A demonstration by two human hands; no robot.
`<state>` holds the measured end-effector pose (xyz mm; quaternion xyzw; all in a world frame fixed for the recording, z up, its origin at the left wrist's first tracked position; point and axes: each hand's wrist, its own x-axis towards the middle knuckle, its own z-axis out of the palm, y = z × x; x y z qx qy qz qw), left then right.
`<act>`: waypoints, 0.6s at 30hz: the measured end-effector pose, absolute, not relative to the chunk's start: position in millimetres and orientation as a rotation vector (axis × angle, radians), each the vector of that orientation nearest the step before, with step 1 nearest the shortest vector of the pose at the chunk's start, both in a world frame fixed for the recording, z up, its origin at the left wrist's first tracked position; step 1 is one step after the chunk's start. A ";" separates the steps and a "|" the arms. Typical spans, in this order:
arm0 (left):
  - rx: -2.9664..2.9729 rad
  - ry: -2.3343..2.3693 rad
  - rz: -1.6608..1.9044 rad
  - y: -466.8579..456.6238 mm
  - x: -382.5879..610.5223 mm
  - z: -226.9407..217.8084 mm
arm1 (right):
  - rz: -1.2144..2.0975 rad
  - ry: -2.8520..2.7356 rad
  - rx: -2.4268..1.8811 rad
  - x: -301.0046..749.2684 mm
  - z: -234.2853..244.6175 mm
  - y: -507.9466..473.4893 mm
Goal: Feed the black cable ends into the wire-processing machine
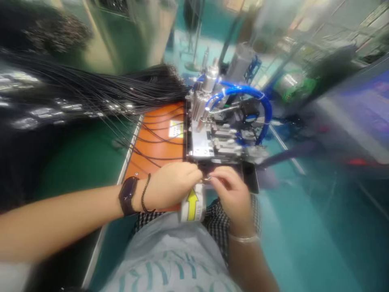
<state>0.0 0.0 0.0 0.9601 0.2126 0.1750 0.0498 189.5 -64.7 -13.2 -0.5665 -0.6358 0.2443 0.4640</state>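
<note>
Wearing a dark smartwatch [127, 196] and a thin braided cord bracelet [145, 194] just behind the left hand [170, 186], with a silver bangle [244, 239], a teal-printed pale T-shirt [170, 259] and black-and-white checked cloth [217, 219] showing below it.

Two hands are working at the near edge of the orange mat [161, 136]: one left hand [170, 186] wearing one wristwatch [127, 196] and one cord bracelet [144, 194], and one right hand [231, 198] wearing one metal bangle [243, 238]. The mat is carrying one black wire bundle [127, 87] and one pneumatic machine [225, 125] with one blue hose [261, 105].
</note>
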 end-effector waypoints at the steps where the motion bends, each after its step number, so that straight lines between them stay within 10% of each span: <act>1: 2.935 0.634 0.516 0.5 0.1 0.1 | 0.630 -1.569 -1.381 191.3 -13.3 -65.2; 18: 3.072 0.527 0.463 0.2 -1.8 -3.1 | 1.143 -1.146 -1.416 175.3 -20.0 -58.0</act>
